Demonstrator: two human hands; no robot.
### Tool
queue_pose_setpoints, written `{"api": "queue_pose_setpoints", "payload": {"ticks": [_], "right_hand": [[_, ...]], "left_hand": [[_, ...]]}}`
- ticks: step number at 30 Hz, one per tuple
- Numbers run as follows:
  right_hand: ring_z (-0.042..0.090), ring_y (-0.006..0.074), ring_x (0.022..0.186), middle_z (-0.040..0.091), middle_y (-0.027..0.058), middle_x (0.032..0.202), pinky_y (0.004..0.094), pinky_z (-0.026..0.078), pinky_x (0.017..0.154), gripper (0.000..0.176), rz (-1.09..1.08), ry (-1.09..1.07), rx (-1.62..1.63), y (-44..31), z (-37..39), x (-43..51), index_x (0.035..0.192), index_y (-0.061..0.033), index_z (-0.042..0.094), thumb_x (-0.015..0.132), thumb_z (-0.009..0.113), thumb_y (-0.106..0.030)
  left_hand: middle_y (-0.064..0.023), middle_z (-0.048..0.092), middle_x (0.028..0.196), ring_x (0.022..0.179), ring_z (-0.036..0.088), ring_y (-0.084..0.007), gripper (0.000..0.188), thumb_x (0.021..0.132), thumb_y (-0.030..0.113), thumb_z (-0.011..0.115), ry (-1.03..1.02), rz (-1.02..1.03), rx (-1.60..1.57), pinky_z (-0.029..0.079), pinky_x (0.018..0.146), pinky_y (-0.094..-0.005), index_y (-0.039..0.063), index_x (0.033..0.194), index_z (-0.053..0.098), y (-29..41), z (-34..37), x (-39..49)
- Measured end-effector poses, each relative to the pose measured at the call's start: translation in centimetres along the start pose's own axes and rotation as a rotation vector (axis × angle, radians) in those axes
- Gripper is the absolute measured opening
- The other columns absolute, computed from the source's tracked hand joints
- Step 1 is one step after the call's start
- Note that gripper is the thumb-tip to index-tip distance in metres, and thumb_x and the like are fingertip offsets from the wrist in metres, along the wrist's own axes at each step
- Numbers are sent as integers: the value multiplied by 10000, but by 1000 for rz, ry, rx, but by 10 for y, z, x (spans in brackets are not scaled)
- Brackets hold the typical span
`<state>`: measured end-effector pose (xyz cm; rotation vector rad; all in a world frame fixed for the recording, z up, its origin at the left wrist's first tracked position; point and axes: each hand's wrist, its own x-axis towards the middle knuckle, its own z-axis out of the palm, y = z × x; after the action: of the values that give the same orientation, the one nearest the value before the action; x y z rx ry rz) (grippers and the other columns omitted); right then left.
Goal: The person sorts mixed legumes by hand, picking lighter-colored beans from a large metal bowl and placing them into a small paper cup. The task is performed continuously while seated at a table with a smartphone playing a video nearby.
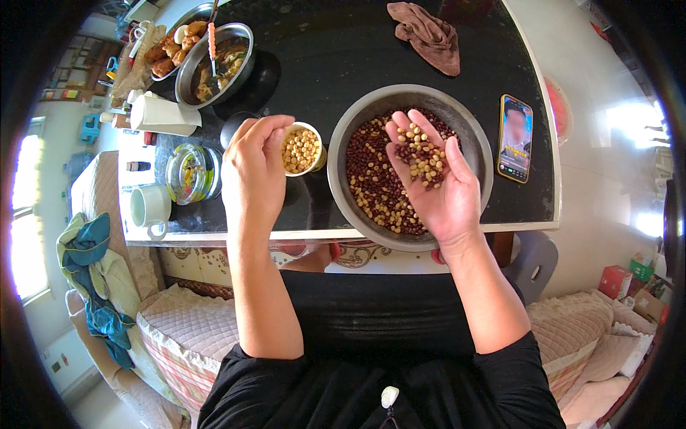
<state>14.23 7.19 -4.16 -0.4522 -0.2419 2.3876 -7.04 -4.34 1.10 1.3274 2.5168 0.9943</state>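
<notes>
Palm up, my right hand (439,187) holds a small heap of mixed soybeans and dark red beans (420,155) above a wide metal bowl (410,94). More of the same mixed beans (375,198) lie in that bowl. To its left stands a small round tub (319,140) filled with pale soybeans (300,150). My left hand (254,161) is at the tub's left edge, its fingers bent together over the rim side. Whether anything is between those fingertips is hidden from view.
A phone (515,139) lies right of the bowl, and a brown cloth (429,35) behind it. At the left are a steel bowl of food (244,40) with a spoon, a tissue pack (163,115), a glass dish (187,174) and a pale mug (144,206) near the table edge.
</notes>
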Motion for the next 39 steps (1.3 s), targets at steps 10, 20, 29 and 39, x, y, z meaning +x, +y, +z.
{"api": "queue_pose_setpoints", "payload": {"ticks": [10, 20, 29, 39], "right_hand": [[457, 315, 1481, 494, 206, 1565, 474, 370, 1262, 571, 160, -29, 78, 9, -3, -4, 1556, 38, 418, 1160, 330, -363], [604, 232, 1337, 630, 104, 1438, 496, 479, 1180, 485, 244, 13, 36, 10, -13, -6, 1422, -32, 591, 1162, 348, -360], [617, 233, 1318, 629, 111, 1438, 482, 517, 1153, 485, 248, 18, 55, 10, -11, -6, 1422, 4, 577, 1166, 335, -331], [569, 340, 1357, 533, 217, 1492, 491, 477, 1192, 545, 252, -40, 141, 11, -13, -5, 1505, 72, 430, 1163, 347, -344]], "left_hand": [[-90, 709, 1057, 1012, 687, -278, 307, 847, -14, 748, -147, 283, -156, 569, 891, -387, 61, 1142, 788, 35, 41, -5], [-118, 676, 1147, 1050, 698, -285, 417, 830, -102, 698, -344, 335, -174, 580, 910, -368, 63, 1208, 765, 36, 47, -9], [-131, 712, 1069, 1057, 691, -318, 291, 818, -61, 720, -313, 315, -210, 564, 939, -399, 30, 1090, 770, 37, 48, -7], [-111, 716, 969, 863, 720, -273, 135, 853, 13, 751, -236, 244, -141, 576, 788, -360, -2, 987, 760, 35, 48, -7]]}}
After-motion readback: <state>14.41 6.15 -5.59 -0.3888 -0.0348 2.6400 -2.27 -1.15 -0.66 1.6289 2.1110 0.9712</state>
